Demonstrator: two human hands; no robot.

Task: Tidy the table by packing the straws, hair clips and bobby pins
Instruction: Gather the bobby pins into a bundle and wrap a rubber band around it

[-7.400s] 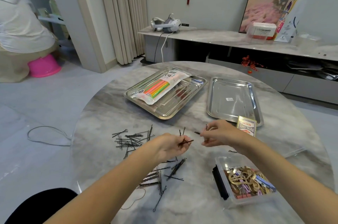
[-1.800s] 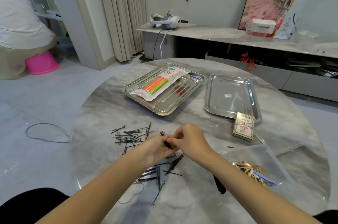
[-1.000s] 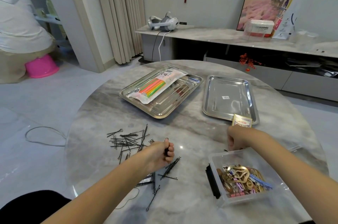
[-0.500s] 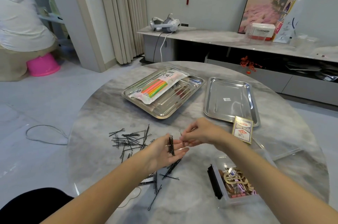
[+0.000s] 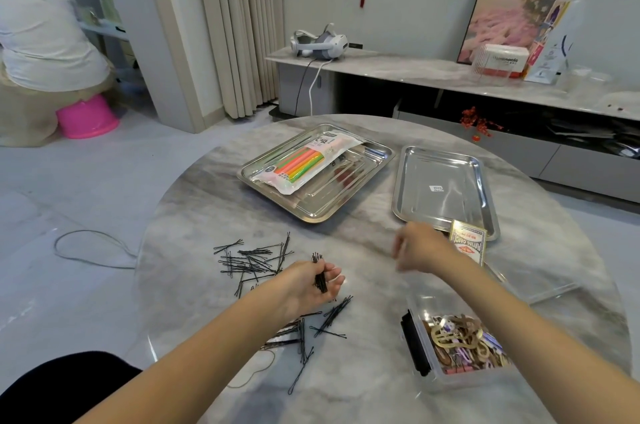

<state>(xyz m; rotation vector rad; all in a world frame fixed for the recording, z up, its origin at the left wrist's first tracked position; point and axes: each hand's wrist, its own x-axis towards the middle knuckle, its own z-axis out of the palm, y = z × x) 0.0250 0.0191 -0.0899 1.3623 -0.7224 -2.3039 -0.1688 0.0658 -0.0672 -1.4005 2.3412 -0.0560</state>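
Our left hand (image 5: 302,285) curls its grip round an upright bundle of bobby pins (image 5: 320,279). The loose pins (image 5: 252,260) lie mostly crosswise on the surface (image 5: 363,267) just left of it, far from our right hand (image 5: 415,250), whose grip is too blurred to tell.

Straw packet (image 5: 304,162) in left tray (image 5: 363,181).

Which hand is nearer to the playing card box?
Right. The right hand hovers just beside the card box; the left hand is farther off, gripping bobby pins.
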